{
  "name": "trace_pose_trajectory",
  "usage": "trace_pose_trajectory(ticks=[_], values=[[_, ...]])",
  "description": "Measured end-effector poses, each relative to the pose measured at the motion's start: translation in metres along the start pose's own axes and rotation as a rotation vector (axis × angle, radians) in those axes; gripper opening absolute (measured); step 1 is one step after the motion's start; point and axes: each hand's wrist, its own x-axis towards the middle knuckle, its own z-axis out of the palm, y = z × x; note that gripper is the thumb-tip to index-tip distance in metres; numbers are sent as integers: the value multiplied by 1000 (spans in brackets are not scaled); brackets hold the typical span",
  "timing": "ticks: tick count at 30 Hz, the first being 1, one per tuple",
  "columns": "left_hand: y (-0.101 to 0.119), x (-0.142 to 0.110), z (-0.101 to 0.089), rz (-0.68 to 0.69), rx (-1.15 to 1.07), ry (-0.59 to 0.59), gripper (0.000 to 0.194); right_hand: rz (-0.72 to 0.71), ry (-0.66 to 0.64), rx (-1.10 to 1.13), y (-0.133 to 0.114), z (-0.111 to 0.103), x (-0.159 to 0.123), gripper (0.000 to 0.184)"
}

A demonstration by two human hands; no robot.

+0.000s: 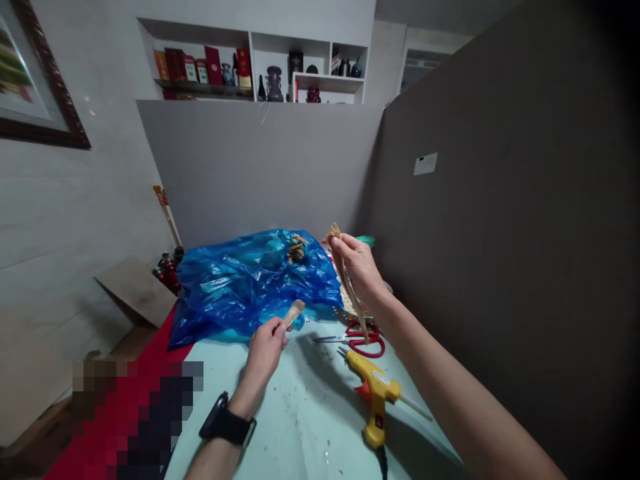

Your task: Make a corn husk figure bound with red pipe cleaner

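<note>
My left hand (267, 345), with a black watch on its wrist, is closed on a pale, flat, dried-looking piece (294, 312) with a rounded tip. Farther up and to the right, my right hand (356, 261) pinches the top of a long tan, dried-looking strip (346, 280), which hangs down toward the scissors. Red-handled scissors (370, 343) lie on the table below it. Nearer to me is a yellow glue gun (374, 383) with an orange trigger and a glue stick in its back. Behind my left hand spreads a blue plastic bag (240, 280).
Brown dried scraps (297, 249) show at the bag's opening. The pale green tabletop (300, 407) carries small crumbs, with red cloth (173, 333) along its left side. Grey panels (260, 167) stand behind and to the right. A cord runs from the glue gun toward me.
</note>
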Motion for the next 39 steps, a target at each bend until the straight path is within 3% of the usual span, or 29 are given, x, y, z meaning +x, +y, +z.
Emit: trace_pose_trajectory(ticks=[2, 4, 9, 13, 18, 22, 26, 27, 29, 30, 33, 39], values=[[2, 13, 0, 129, 406, -41, 25, 102, 48, 188, -4, -11, -17, 21], [3, 30, -1, 168, 559, -32, 25, 206, 88, 304, -1, -21, -36, 24], [-6, 72, 0, 196, 740, 63, 31, 375, 154, 370, 26, -32, -76, 36], [-19, 88, 16, 163, 836, 155, 35, 415, 161, 354, 43, -31, -96, 35], [-28, 95, 26, 99, 840, 62, 37, 434, 80, 254, 41, -25, -108, 34], [-11, 84, 16, 134, 771, -23, 41, 421, 30, 108, 37, -22, -110, 33], [25, 48, 19, 194, 603, -142, 32, 371, -2, -41, 46, -20, -112, 25], [34, 37, 22, 178, 507, -214, 37, 348, -5, -80, 49, -20, -113, 23], [48, 16, 28, 47, 17, -467, 40, 317, -3, -147, 55, -18, -116, 23], [53, 7, 31, 37, -110, -503, 34, 316, -5, -167, 57, -17, -117, 23], [56, -9, 34, 12, -291, -439, 27, 359, -54, -135, 61, -15, -119, 22], [41, -8, 33, -45, -333, -234, 30, 423, -190, 122, 61, -14, -116, 28]])
